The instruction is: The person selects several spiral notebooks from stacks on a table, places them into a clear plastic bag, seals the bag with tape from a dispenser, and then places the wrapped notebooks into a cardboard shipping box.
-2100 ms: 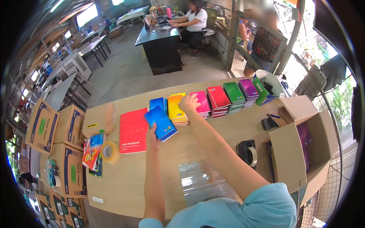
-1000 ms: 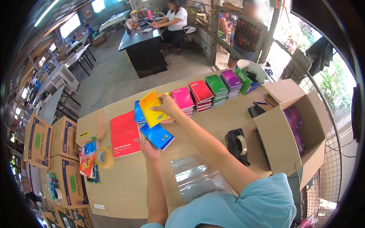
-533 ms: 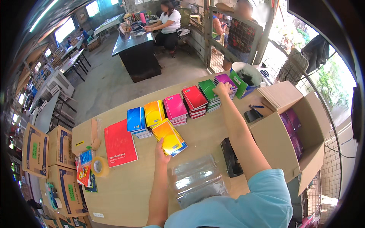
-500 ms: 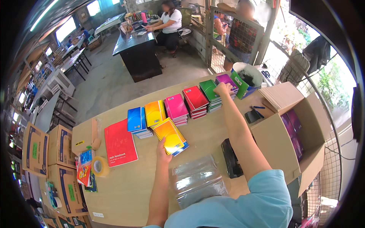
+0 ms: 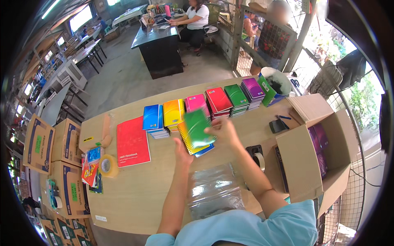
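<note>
My right hand (image 5: 223, 130) grips a green notebook (image 5: 198, 126), which is blurred by motion. It hangs over a yellow spiral notebook (image 5: 186, 141) and a blue one whose corner (image 5: 205, 151) peeks out underneath. At the near edge of these, my left hand (image 5: 183, 152) has its thumb raised, while its fingers are mostly hidden under the notebooks and appear to support them. Beyond my hands runs a row of notebook stacks: blue (image 5: 153, 118), yellow (image 5: 173, 111), pink (image 5: 194, 102), red (image 5: 218, 99), green (image 5: 236, 96) and purple (image 5: 252, 88).
A red notebook (image 5: 133, 143) and tape roll (image 5: 107, 165) lie left, near cardboard boxes (image 5: 67, 186). Clear plastic bags (image 5: 215, 188) lie before me. A tape dispenser (image 5: 256, 156), open carton (image 5: 301, 160) and bucket (image 5: 276, 81) stand right. A person sits at a desk (image 5: 158, 45).
My right hand has come back from the far end of the row with a green notebook, now over the yellow one. My left thumb has lifted off the yellow cover. The view has shifted slightly.
</note>
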